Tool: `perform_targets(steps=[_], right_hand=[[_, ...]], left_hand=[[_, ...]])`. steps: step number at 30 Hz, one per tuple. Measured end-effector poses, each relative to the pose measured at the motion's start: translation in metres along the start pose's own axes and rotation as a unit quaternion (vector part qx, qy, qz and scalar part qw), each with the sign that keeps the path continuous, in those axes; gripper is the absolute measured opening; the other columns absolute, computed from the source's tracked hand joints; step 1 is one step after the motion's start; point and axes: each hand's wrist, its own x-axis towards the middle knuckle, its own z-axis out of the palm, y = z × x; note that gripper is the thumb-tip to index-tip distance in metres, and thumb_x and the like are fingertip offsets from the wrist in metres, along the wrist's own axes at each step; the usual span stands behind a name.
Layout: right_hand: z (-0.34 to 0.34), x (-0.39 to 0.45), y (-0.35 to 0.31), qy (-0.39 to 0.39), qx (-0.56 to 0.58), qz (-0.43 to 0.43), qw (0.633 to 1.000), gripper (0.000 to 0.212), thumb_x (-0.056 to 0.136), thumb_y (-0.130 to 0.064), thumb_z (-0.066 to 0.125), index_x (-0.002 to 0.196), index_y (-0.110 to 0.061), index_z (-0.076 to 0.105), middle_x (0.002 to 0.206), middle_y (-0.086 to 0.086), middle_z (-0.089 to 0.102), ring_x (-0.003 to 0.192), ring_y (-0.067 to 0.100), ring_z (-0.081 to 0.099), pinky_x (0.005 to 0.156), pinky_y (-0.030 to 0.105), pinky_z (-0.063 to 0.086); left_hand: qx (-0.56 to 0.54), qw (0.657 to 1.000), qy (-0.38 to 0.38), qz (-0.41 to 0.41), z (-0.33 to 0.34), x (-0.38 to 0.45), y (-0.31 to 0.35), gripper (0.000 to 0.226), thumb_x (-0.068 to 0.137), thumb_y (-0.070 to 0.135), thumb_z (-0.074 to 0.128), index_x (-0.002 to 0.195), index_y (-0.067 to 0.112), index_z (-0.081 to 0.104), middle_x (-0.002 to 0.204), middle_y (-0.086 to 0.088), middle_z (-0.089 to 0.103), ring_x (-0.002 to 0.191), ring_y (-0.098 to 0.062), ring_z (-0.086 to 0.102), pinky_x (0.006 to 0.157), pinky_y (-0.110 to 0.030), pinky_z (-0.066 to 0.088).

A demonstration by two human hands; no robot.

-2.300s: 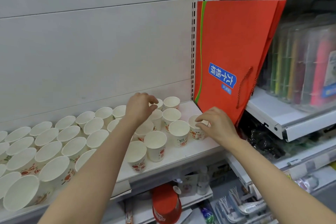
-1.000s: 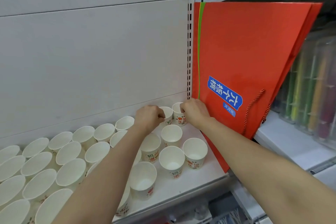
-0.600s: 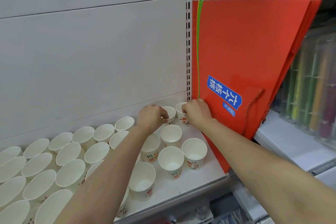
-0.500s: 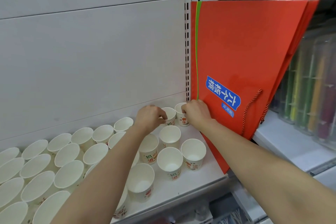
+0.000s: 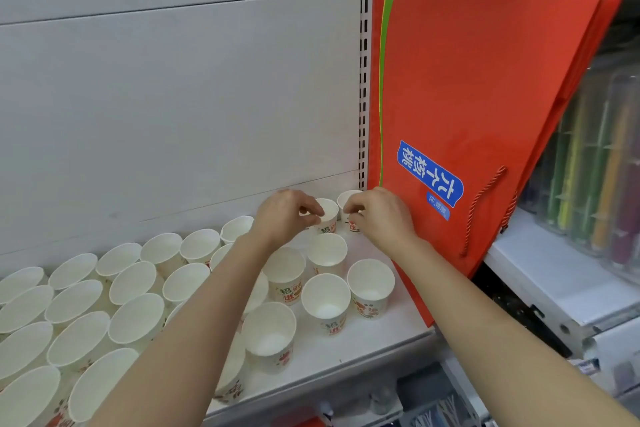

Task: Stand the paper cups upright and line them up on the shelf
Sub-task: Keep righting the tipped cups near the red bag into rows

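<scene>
Left hand: the left hand (image 5: 285, 215) pinches the rim of a back-row cup (image 5: 327, 215), thumb and fingers curled onto its near edge.
Right hand: the right hand (image 5: 379, 215) grips the corner cup (image 5: 348, 201) in the same way, knuckles just beside the red paper bag (image 5: 485, 114).
Cups: the paper cups (image 5: 325, 298) stand upright all over the shelf (image 5: 381, 333), packed close on the left, looser on the right (rows there not yet straight).
Risk, forearms: both forearms cross above the front cups; a dropped elbow would likely topple them.
Risk, bag: it leans over the shelf end, so a nudge could tip it onto the cups.
Risk, grip: thin rims probably crumple if squeezed.
</scene>
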Motion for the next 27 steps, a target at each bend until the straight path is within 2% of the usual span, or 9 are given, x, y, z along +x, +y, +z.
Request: perform_targets(steps=[2,5,10,12,14,17,19,23,27], right_hand=[[-0.011,-0.019,-0.004,-0.041,0.025,-0.012,0.999,0.018,0.08,-0.015,0.068,0.088,-0.03,0.074,0.09,-0.007,0.071,0.089,0.014,0.061,0.072,0.027,0.044],[-0.031,-0.049,-0.003,-0.106,0.074,-0.021,0.991,0.011,0.076,-0.02,0.074,0.083,-0.029,0.075,0.082,-0.012,0.071,0.077,0.004,0.061,0.073,0.028,0.048],[-0.056,-0.101,0.002,-0.189,-0.01,-0.066,0.98,0.019,0.077,-0.03,0.074,0.096,-0.035,0.072,0.095,-0.01,0.062,0.092,0.008,0.053,0.084,0.028,0.043],[-0.052,-0.112,0.004,-0.185,-0.049,-0.085,0.978,0.02,0.081,-0.03,0.071,0.1,-0.035,0.071,0.097,-0.008,0.06,0.097,0.012,0.05,0.087,0.029,0.041],[-0.044,-0.116,0.002,-0.17,-0.077,-0.093,0.978,0.019,0.082,-0.029,0.068,0.1,-0.035,0.07,0.098,-0.006,0.06,0.099,0.016,0.051,0.089,0.032,0.039],[-0.039,-0.109,-0.003,-0.134,-0.122,-0.095,0.979,0.015,0.085,-0.023,0.061,0.095,-0.031,0.07,0.094,-0.004,0.062,0.092,0.017,0.051,0.079,0.029,0.033],[-0.036,-0.097,-0.007,-0.099,-0.146,-0.075,0.982,0.018,0.087,-0.018,0.056,0.094,-0.028,0.069,0.093,-0.001,0.062,0.089,0.019,0.048,0.074,0.03,0.028],[-0.019,-0.067,-0.003,-0.067,-0.179,-0.049,0.98,0.02,0.084,-0.011,0.055,0.09,-0.023,0.069,0.092,0.004,0.064,0.092,0.023,0.051,0.078,0.032,0.031],[-0.009,-0.055,0.01,-0.049,-0.167,-0.028,0.984,0.028,0.082,-0.005,0.058,0.098,-0.024,0.069,0.098,0.006,0.064,0.095,0.026,0.052,0.081,0.033,0.034]], left_hand=[[-0.028,0.999,-0.033,0.027,-0.01,-0.015,0.0,0.01,0.078,0.028,0.079,0.085,0.034,0.076,0.09,0.016,0.07,0.08,-0.001,0.06,0.076,-0.026,0.049],[-0.046,0.993,-0.101,0.043,-0.018,-0.037,0.004,0.014,0.074,0.033,0.082,0.088,0.035,0.077,0.091,0.02,0.07,0.084,0.0,0.06,0.074,-0.016,0.046],[0.058,0.985,-0.151,0.066,-0.008,-0.048,0.014,0.026,0.079,0.019,0.074,0.099,0.035,0.074,0.102,0.017,0.069,0.094,-0.006,0.055,0.082,-0.026,0.047],[0.103,0.98,-0.154,0.072,-0.005,-0.048,0.016,0.031,0.08,0.014,0.068,0.102,0.037,0.073,0.103,0.015,0.069,0.099,-0.009,0.052,0.08,-0.027,0.046],[0.14,0.976,-0.144,0.084,0.0,-0.048,0.017,0.024,0.084,0.021,0.068,0.101,0.037,0.073,0.102,0.014,0.069,0.1,-0.011,0.052,0.076,-0.025,0.042],[0.141,0.981,-0.11,0.08,0.007,-0.046,0.021,0.015,0.087,0.031,0.067,0.1,0.037,0.074,0.1,0.01,0.07,0.1,-0.013,0.052,0.071,-0.024,0.036],[0.136,0.986,-0.078,0.065,0.013,-0.044,0.026,0.017,0.087,0.03,0.066,0.099,0.037,0.074,0.097,0.006,0.07,0.098,-0.016,0.055,0.071,-0.027,0.042],[0.137,0.987,-0.061,0.057,0.023,-0.041,0.036,0.013,0.085,0.029,0.066,0.095,0.029,0.075,0.091,0.005,0.071,0.094,-0.02,0.061,0.072,-0.032,0.052],[0.079,0.994,-0.059,0.04,0.016,-0.043,0.028,0.033,0.079,0.03,0.077,0.111,0.03,0.071,0.103,0.007,0.065,0.095,-0.014,0.059,0.079,-0.032,0.05]])
